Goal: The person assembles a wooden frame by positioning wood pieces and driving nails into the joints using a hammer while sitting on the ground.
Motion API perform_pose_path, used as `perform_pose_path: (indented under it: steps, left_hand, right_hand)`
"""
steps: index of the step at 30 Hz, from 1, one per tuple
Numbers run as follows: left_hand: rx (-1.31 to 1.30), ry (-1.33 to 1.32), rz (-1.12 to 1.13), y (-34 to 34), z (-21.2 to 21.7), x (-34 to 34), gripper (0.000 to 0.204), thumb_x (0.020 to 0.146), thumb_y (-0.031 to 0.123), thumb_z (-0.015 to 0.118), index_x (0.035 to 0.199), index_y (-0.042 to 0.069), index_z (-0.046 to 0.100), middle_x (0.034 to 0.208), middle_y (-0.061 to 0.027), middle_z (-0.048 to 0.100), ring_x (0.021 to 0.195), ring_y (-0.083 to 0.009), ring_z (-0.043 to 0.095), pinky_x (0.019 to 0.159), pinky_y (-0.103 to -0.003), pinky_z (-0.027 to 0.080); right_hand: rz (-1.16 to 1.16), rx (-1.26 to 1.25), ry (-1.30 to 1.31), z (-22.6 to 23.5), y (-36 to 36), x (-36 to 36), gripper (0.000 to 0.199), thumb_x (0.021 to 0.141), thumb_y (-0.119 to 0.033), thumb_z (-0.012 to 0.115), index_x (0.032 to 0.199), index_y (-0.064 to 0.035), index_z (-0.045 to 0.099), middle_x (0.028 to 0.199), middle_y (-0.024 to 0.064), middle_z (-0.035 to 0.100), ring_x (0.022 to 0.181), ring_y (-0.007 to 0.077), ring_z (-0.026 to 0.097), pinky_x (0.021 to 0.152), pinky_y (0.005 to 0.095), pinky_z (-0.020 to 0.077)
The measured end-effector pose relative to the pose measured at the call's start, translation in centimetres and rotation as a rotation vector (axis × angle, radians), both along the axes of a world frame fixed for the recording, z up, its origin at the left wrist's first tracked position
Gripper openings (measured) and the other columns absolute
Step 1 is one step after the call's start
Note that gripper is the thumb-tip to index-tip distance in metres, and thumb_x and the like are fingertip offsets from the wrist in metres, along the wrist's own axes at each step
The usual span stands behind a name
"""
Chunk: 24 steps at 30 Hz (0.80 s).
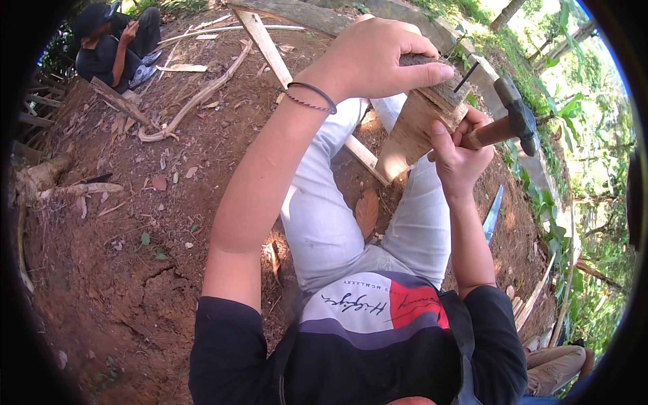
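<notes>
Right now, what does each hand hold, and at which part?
The left hand grips the wooden block over its top end. The right hand holds the hammer by its wooden handle, close below the metal head.

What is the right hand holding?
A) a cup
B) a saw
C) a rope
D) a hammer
D: the right hand grips the wooden handle of a hammer with a metal head, next to a nail sticking out of the wood block that the left hand holds.
</notes>
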State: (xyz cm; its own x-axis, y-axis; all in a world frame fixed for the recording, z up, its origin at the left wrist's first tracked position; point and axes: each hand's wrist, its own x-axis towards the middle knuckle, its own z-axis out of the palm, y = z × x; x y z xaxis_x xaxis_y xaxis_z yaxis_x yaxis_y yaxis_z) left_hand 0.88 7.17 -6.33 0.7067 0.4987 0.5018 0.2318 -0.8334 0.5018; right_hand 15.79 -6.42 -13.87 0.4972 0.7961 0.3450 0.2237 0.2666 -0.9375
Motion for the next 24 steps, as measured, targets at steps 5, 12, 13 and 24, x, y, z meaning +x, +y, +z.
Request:
perform_pose_path:
  steps: [5, 12, 13, 24]
  left_hand:
    - [-0.016, 0.002, 0.026, 0.1, 0.0, 0.3, 0.050, 0.079, 0.058, 0.063, 0.091, 0.012, 0.075, 0.087, -0.0090, 0.070, 0.080, -0.0254, 0.067, 0.074, -0.035, 0.052]
    - [-0.029, 0.016, 0.022, 0.2, -0.1, 0.1, 0.050, 0.080, 0.059, 0.062, 0.091, 0.012, 0.075, 0.087, -0.0080, 0.070, 0.080, -0.0245, 0.066, 0.074, -0.035, 0.052]
    - [-0.030, 0.019, 0.027, 0.1, -0.1, 0.1, 0.050, 0.080, 0.059, 0.062, 0.091, 0.012, 0.075, 0.087, -0.0081, 0.070, 0.080, -0.0245, 0.067, 0.074, -0.035, 0.052]
    - [0.055, -0.025, 0.014, -0.1, -0.4, 0.2, 0.038, 0.082, 0.042, 0.070, 0.093, 0.006, 0.072, 0.083, -0.0090, 0.067, 0.077, -0.0228, 0.065, 0.068, -0.032, 0.050]
  right_hand:
    - [-0.017, 0.054, 0.021, -0.7, -0.2, 0.5, 0.044, 0.068, -0.015, 0.083, 0.101, 0.0062, 0.062, 0.057, -0.0098, 0.039, 0.053, -0.0003, 0.035, 0.050, 0.0170, 0.0278]
    - [0.012, 0.039, -0.004, -0.9, -0.1, 0.5, 0.045, 0.067, -0.014, 0.083, 0.101, 0.0056, 0.060, 0.056, -0.0094, 0.039, 0.053, -0.0003, 0.035, 0.050, 0.0170, 0.0274]
    - [0.009, 0.037, -0.002, -0.7, -0.1, 0.5, 0.045, 0.067, -0.014, 0.083, 0.100, 0.0056, 0.060, 0.056, -0.0094, 0.039, 0.053, -0.0003, 0.035, 0.050, 0.0169, 0.0272]
    - [0.031, 0.028, 0.016, -0.7, -0.7, 0.3, 0.043, 0.067, -0.016, 0.082, 0.099, 0.0040, 0.061, 0.056, -0.0097, 0.040, 0.052, -0.0002, 0.034, 0.049, 0.0175, 0.0256]
